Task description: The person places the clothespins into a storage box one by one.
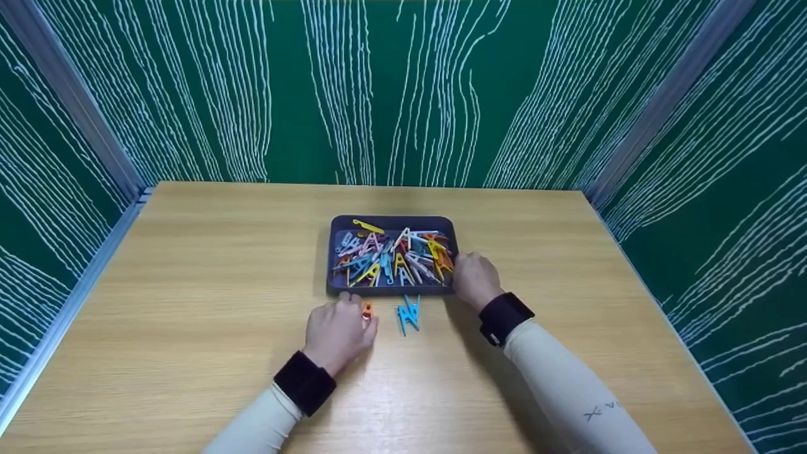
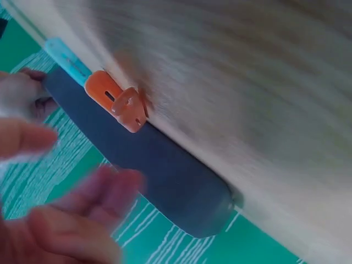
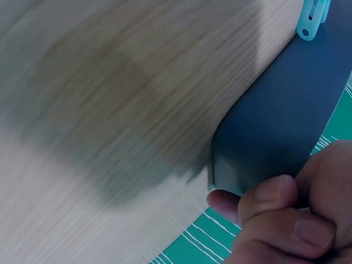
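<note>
A dark tray [image 1: 391, 291] full of colourful clothespins [image 1: 384, 258] stands on the wooden table. My right hand [image 1: 477, 277] grips its right end, fingers curled at the corner, as the right wrist view shows. In front of the tray, an orange clothespin [image 2: 104, 91] stands on the table, partly hidden by my left hand [image 1: 338, 331] in the head view. The left wrist view shows that hand's thumb and fingers apart, holding nothing, close to the orange clothespin. To the right of it are light blue clothespins [image 1: 408, 315], just before the tray's front wall.
Green walls [image 1: 403, 94] with white wavy lines enclose the back and sides of the table [image 1: 220, 252]. Grey metal posts [image 1: 674, 94] rise at the corners. A yellow clothespin [image 1: 368, 226] lies near the tray's back rim.
</note>
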A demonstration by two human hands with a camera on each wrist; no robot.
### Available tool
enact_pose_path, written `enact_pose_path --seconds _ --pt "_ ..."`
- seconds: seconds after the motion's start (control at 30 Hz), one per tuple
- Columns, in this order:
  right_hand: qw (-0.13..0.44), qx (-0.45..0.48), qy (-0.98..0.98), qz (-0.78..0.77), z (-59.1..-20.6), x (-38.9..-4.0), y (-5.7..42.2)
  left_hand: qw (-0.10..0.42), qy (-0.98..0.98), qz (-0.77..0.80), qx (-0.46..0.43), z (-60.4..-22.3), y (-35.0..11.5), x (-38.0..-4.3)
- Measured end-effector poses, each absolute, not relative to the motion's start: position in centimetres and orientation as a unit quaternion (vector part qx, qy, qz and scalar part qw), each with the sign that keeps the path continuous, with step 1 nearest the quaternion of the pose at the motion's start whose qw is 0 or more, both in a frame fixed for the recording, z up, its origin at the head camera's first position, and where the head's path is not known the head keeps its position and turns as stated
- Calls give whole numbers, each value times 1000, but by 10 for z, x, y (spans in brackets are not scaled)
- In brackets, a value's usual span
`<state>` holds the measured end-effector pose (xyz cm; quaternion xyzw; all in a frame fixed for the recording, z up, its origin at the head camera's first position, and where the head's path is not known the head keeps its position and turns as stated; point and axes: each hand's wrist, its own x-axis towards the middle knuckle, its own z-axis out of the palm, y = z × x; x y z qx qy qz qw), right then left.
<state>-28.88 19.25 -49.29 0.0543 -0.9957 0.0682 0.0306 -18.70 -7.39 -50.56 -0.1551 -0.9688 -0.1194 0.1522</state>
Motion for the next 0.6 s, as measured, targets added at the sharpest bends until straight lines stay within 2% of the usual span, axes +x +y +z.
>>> enact_pose_path --seconds 0.13,0.2,0.6 --pt "27 54 -996 66 -496 -288 193 90 -985 -87 -121 -507 -69 -188" --pt "24 56 -996 65 -498 -287 192 75 -987 -82 -120 -509 -67 -189" --pt "40 63 -995 68 -495 -288 193 77 -979 -103 -155 -505 -72 -193"
